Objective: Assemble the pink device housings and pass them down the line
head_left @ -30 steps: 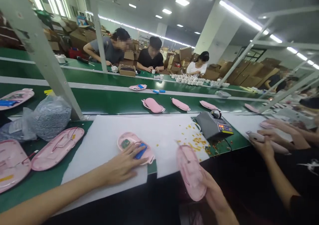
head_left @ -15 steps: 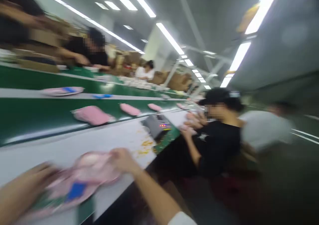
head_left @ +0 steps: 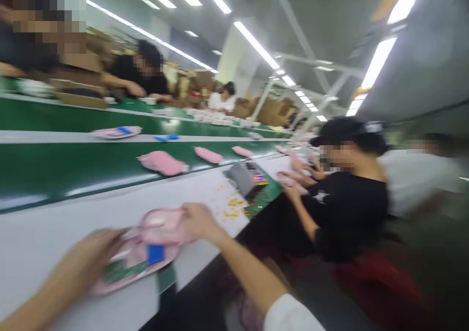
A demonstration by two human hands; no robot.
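Observation:
A pink shell half (head_left: pixel 120 275) lies on the white mat (head_left: pixel 47 223) near the front edge, with a blue part (head_left: pixel 156 253) and a green board (head_left: pixel 117 271) inside it. My left hand (head_left: pixel 86 260) rests at its left end; motion smears the fingers. My right hand (head_left: pixel 196 221) is closed on a second pink shell half (head_left: pixel 161 226), held over the right end of the first. The whole picture is blurred.
Pink shells (head_left: pixel 161 163) ride the green belt (head_left: pixel 54 167) behind the mat. A grey device with a lit display (head_left: pixel 249 178) and yellow scraps (head_left: pixel 230 209) lie to the right. A co-worker in a black shirt (head_left: pixel 348 209) works close on my right; other people sit across the belt.
My view has swung to the right. My right hand brought the second pink shell half up from the table edge and over the one under my left hand.

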